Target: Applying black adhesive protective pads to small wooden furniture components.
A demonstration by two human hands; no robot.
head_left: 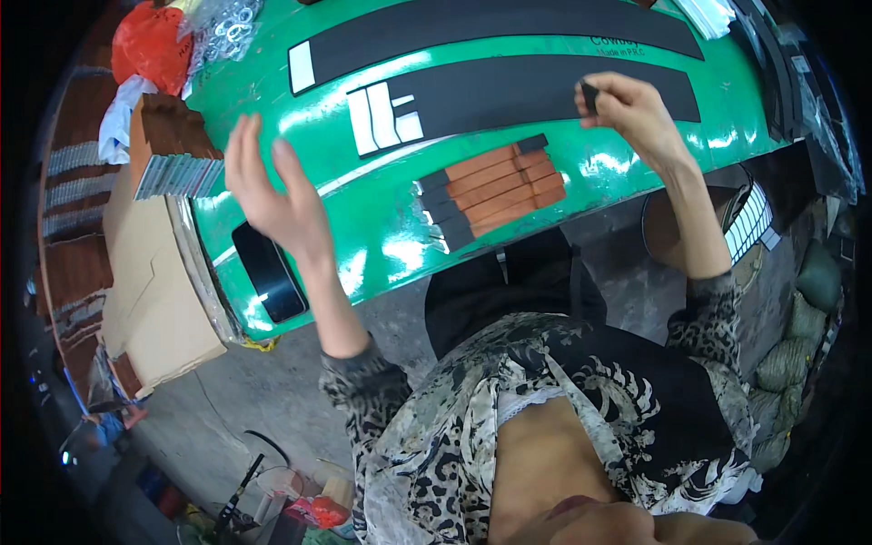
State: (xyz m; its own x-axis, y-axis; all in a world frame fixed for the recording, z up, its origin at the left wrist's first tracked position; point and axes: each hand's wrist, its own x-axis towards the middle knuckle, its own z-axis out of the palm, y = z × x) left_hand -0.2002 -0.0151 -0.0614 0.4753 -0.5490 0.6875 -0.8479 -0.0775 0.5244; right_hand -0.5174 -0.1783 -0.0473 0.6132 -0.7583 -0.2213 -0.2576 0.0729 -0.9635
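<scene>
My right hand (636, 113) pinches a small black piece (589, 94) between thumb and fingers, held over the right end of a long black strip (509, 95) on the green table (381, 227). My left hand (272, 195) hovers with fingers spread above the table's left part and holds nothing. Between the hands lies a row of brown wooden slats (504, 186) with black strips stuck on their left ends. A second long black strip (490, 27) lies farther back.
A black phone (268, 271) lies near the table's left front corner. A stack of brown blocks (168, 145) and cardboard (154, 282) sit left of the table. A red bag (150, 45) and a bag of metal rings (227, 27) are at the back left.
</scene>
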